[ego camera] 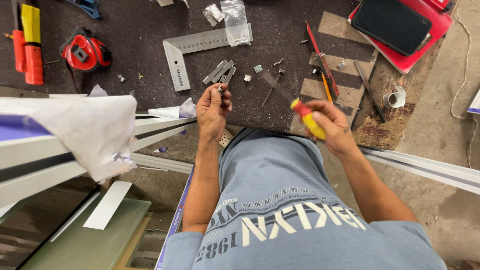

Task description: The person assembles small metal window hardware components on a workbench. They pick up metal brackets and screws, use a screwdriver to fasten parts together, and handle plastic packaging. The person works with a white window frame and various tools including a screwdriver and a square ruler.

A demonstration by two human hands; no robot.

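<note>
On the dark mat (150, 35) seen from the head camera, both bare hands work just above the person's grey shirt. At about eleven o'clock from the picture's centre, the left hand (212, 112) is curled nearly closed, thumb and fingertips pinching a small metal piece (220, 90) that pokes out at the top of the fist. At about three o'clock from it, near but not touching, the right hand (327, 125) wraps fully around the yellow handle of a screwdriver (306, 119); its red cap points toward the left hand, and the shaft blurs upward to eleven o'clock over the mat.

Just at twelve o'clock from the left hand lie a few flat metal brackets (220, 72), with loose screws (278, 63) scattered to their three o'clock. A steel try square (187, 50) sits at eleven o'clock, a clear plastic bag (235, 20) above it. A red tape measure (85, 51) rests far out at ten o'clock. A black phone (391, 24) lies on a red case at one o'clock.
</note>
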